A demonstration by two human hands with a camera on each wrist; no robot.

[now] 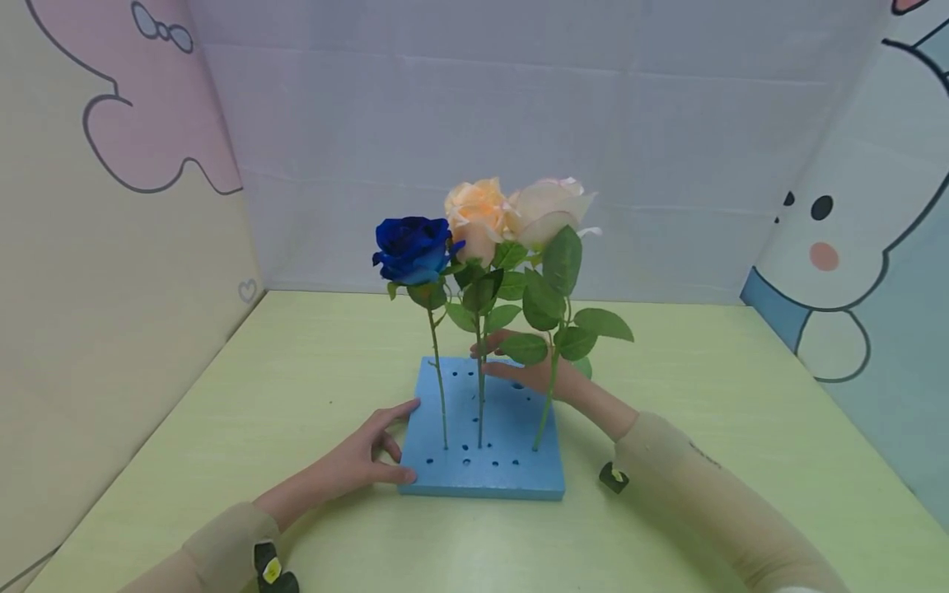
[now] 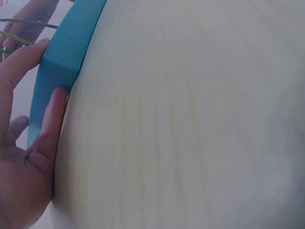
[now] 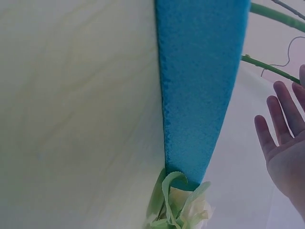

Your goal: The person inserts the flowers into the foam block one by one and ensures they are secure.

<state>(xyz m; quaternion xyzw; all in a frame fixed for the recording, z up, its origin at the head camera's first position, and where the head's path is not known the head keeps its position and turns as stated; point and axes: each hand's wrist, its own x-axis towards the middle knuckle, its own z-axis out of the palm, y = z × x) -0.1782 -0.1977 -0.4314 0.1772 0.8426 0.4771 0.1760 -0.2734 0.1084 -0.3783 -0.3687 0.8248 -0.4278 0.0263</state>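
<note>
A blue foam board (image 1: pixel 511 482) with rows of holes lies on the table. A blue rose (image 1: pixel 412 249), a peach rose (image 1: pixel 476 216) and a pale pink rose (image 1: pixel 550 210) stand upright on it. My left hand (image 1: pixel 361 457) rests against the board's left side, thumb at the near corner and index finger farther back. One finger lies along the board's side in the left wrist view. My right hand (image 1: pixel 541 375) reaches behind the pale pink rose's stem, its fingertips near the middle stems. The right wrist view shows those fingers (image 3: pixel 281 114) extended, with a stem close by.
A pale bloom with green sepals (image 3: pixel 190 205) shows beyond the board's end in the right wrist view. The light yellow table (image 1: pixel 319 346) is bordered by a hanging pale cloth (image 1: pixel 519 99) at the back and printed side panels (image 1: pixel 823 198).
</note>
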